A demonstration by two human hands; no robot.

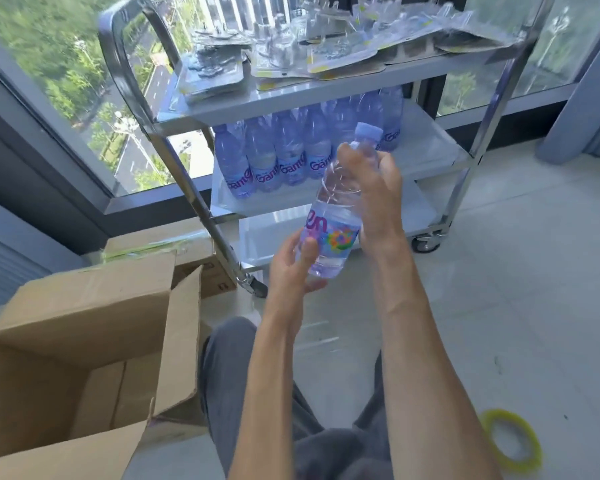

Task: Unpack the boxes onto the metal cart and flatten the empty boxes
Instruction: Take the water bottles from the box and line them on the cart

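Pale tiled floor (499, 306) by a tall window; metal cart (201, 202) holds bottles on its middle shelf. Water bottle (340, 209) tilted in mid-air before the cart: left hand (291, 268) fingers curled round its base, right hand (378, 188) gripping its neck. Open cardboard box (84, 323) at left

Cart (187, 188): polished metal frame, glossy, shelves smoother satin. Bottle (336, 216): clear glossy plastic w/ printed film label, matt cap. Box (94, 306): matt brown corrugated cardboard, rough edges. Top-shelf blister packs (291, 60): clear shiny plastic on card. Floor (534, 271): smooth pale tile, semi-gloss.
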